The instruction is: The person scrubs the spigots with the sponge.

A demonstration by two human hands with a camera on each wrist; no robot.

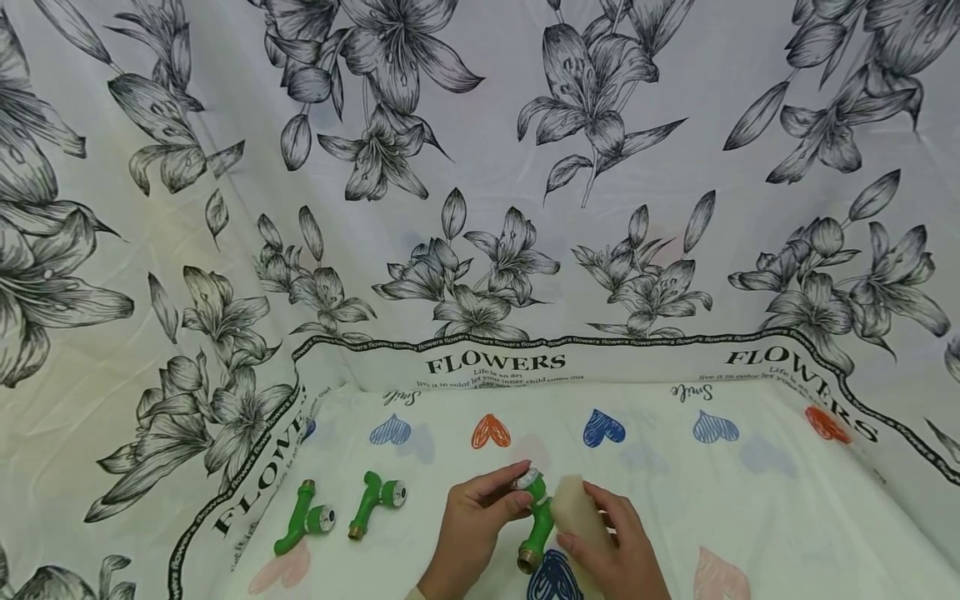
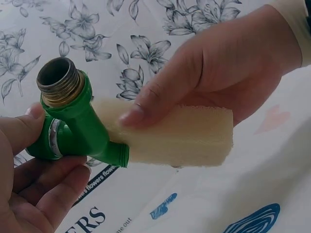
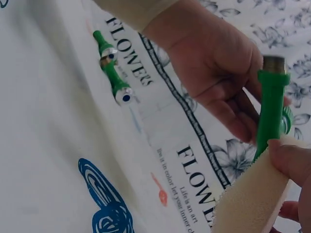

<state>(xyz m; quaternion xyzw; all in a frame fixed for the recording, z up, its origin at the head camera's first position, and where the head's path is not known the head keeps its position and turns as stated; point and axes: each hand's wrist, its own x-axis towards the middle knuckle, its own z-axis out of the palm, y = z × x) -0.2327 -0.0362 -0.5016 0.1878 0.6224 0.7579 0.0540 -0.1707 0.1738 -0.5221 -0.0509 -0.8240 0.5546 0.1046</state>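
Observation:
My left hand point(image 1: 474, 527) pinches a green tap point(image 1: 542, 523) by its round knob end, thumb on one side and fingers on the other. The tap's threaded brass inlet point(image 2: 60, 82) points up towards the camera in the left wrist view. In my right hand point(image 1: 618, 546) is a pale cream sponge block point(image 1: 581, 512), gripped between thumb and fingers. The sponge point(image 2: 180, 141) lies against or just behind the tap's spout in the left wrist view; I cannot tell if they touch. Both things are held above the cloth.
Two more green taps lie on the white cloth to the left, one tap point(image 1: 303, 518) farther out and another tap point(image 1: 375, 502) closer in. The cloth point(image 1: 652, 500) carries printed hearts. Behind it hangs a flower-patterned curtain point(image 1: 495, 183).

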